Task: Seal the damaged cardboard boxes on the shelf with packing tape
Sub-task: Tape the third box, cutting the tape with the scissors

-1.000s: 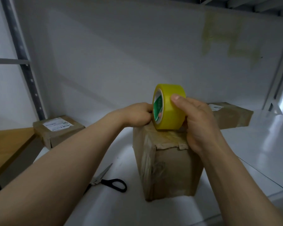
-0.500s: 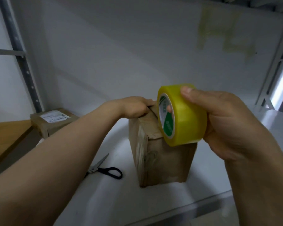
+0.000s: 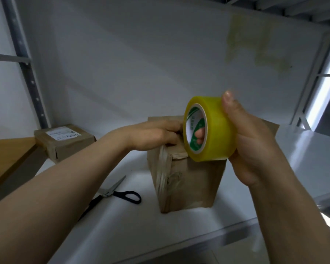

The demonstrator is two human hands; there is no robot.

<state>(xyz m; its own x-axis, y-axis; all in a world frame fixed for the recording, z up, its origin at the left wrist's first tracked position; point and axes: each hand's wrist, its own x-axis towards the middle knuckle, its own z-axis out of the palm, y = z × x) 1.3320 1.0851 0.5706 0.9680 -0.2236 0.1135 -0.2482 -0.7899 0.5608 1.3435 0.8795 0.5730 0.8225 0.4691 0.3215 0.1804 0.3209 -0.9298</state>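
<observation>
A worn brown cardboard box [image 3: 187, 180] stands upright on the white shelf [image 3: 303, 149], old tape wrinkled along its left front edge. My right hand [image 3: 255, 141] grips a yellow roll of packing tape [image 3: 210, 128] at the box's near top edge, thumb on top and fingers through the core. My left hand [image 3: 156, 134] rests on the box's top left corner, fingers curled over the edge behind the roll. Any tape pulled from the roll is hidden.
Black-handled scissors [image 3: 120, 191] lie on the shelf left of the box. A flatter brown box with a white label [image 3: 65, 140] sits at the back left beside a wooden board [image 3: 6, 157]. Another box [image 3: 271, 126] shows behind my right hand. Shelf's front edge runs lower right.
My right hand has drawn the tape roll from the middle of the box's top toward me and to the right. My left hand has stayed on the top left corner.
</observation>
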